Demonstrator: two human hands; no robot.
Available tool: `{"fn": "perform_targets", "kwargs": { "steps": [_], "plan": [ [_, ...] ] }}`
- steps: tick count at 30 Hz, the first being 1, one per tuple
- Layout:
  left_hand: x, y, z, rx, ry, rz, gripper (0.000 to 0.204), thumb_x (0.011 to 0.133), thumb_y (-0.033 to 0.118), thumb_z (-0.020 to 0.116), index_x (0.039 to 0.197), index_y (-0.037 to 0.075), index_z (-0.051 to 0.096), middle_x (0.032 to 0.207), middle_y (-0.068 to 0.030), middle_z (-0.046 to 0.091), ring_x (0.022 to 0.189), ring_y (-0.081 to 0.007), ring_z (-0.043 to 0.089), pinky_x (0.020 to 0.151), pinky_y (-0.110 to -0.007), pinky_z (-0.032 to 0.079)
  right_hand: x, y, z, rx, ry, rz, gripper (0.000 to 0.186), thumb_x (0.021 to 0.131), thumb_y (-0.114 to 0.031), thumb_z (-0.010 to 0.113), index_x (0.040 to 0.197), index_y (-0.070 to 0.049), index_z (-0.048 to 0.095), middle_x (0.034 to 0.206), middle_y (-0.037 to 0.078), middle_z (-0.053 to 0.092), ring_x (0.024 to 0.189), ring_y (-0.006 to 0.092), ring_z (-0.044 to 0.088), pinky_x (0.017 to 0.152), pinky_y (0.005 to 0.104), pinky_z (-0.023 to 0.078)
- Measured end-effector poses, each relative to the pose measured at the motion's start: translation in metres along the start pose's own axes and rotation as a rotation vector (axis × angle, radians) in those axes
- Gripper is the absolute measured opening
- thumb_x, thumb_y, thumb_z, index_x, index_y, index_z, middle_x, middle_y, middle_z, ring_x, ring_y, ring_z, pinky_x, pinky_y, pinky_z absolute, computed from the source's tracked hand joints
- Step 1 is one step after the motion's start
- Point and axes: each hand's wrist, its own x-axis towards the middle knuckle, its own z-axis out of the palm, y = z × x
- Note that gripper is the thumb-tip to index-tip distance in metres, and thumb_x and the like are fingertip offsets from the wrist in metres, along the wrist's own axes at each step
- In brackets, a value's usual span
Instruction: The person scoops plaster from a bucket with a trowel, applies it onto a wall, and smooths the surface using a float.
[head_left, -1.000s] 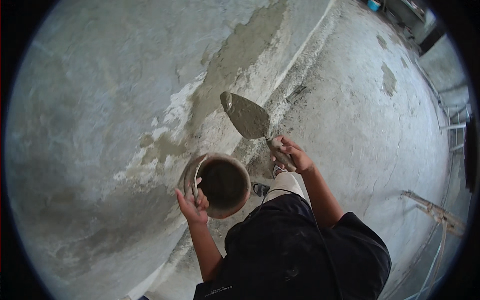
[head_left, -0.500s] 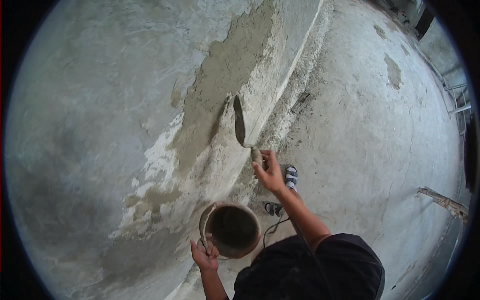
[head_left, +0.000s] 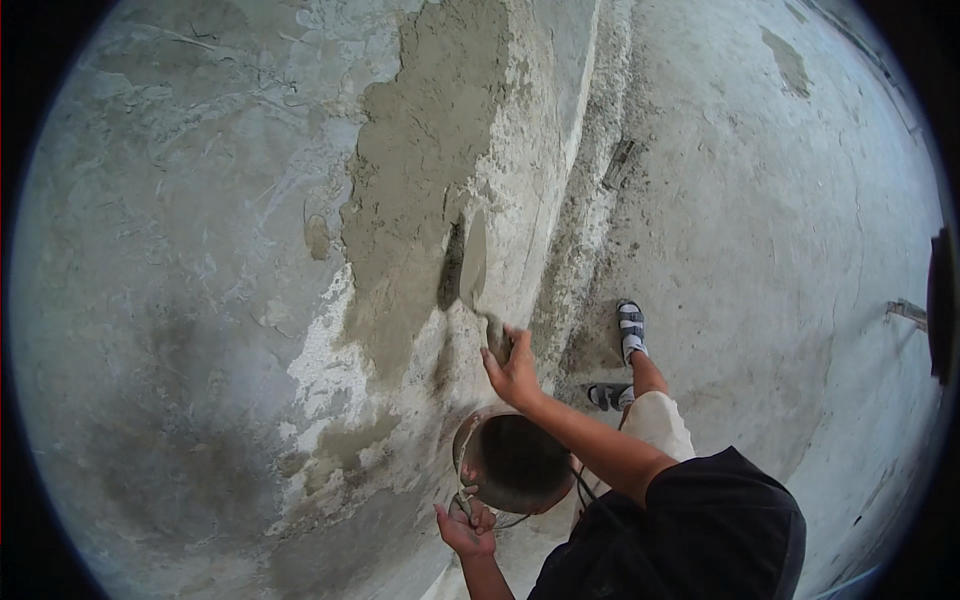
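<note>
A trowel (head_left: 474, 262) with a pointed blade lies against or very close to the wall, at the lower right edge of a damp patch of mortar (head_left: 415, 150). My right hand (head_left: 516, 372) is closed around its handle, and the blade's lighter flat face shows. Below, a mud-stained bucket (head_left: 470, 450) hangs from its bail handle, which my left hand (head_left: 467, 530) grips. The bucket's inside is dark, so its contents cannot be made out. My right forearm passes above the bucket's right rim.
The rough grey wall (head_left: 180, 290) fills the left side. Rubble and grit (head_left: 585, 250) run along its foot, with a small flat piece (head_left: 618, 165) lying there. My sandalled feet (head_left: 630, 330) stand on the concrete floor (head_left: 760, 250). A wooden piece (head_left: 907, 313) stands far right.
The trowel blade has turned from its dark side to its lighter flat face. The bucket has come closer under my right forearm. My view has shifted along the wall.
</note>
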Motion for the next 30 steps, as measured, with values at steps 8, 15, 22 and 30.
{"fn": "perform_targets", "kwargs": {
  "steps": [8, 15, 22, 30],
  "plan": [
    [0.003, 0.002, 0.0, -0.004, 0.018, 0.001, 0.077, 0.09, 0.069, 0.035, 0.106, -0.003, 0.058, 0.051, 0.0015, 0.031, 0.038, -0.0095, 0.025, 0.04, -0.025, 0.02, 0.044, -0.024, 0.02, -0.032, -0.031, 0.034, 0.048, 0.085, -0.014, 0.069, 0.119, 0.002, 0.038, 0.104, 0.029, 0.057, 0.093, 0.0467, 0.059, 0.079, 0.0464, 0.048],
    [0.006, 0.009, 0.002, 0.025, -0.013, -0.006, 0.077, 0.091, 0.068, 0.034, 0.108, -0.003, 0.059, 0.05, 0.0016, 0.03, 0.038, -0.01, 0.022, 0.04, -0.025, 0.019, 0.053, -0.019, -0.016, -0.008, -0.018, 0.075, 0.044, 0.085, -0.013, 0.067, 0.115, 0.002, 0.039, 0.101, 0.028, 0.058, 0.092, 0.0439, 0.06, 0.079, 0.0451, 0.048],
    [0.008, 0.003, 0.008, 0.009, 0.032, -0.027, 0.075, 0.092, 0.066, 0.033, 0.108, -0.002, 0.059, 0.05, 0.0016, 0.029, 0.038, -0.0101, 0.023, 0.041, -0.026, 0.019, 0.056, -0.022, -0.004, 0.018, -0.149, 0.051, 0.044, 0.085, -0.014, 0.067, 0.116, 0.002, 0.039, 0.109, 0.031, 0.057, 0.101, 0.049, 0.057, 0.084, 0.0483, 0.047],
    [0.008, 0.001, 0.013, 0.034, -0.049, -0.024, 0.075, 0.092, 0.067, 0.032, 0.107, -0.002, 0.059, 0.05, 0.0014, 0.03, 0.038, -0.0102, 0.024, 0.041, -0.026, 0.019, 0.059, -0.027, -0.029, -0.049, -0.043, 0.047, 0.047, 0.086, -0.015, 0.068, 0.118, 0.003, 0.038, 0.1, 0.028, 0.059, 0.093, 0.0428, 0.061, 0.081, 0.0439, 0.048]
  ]
}}
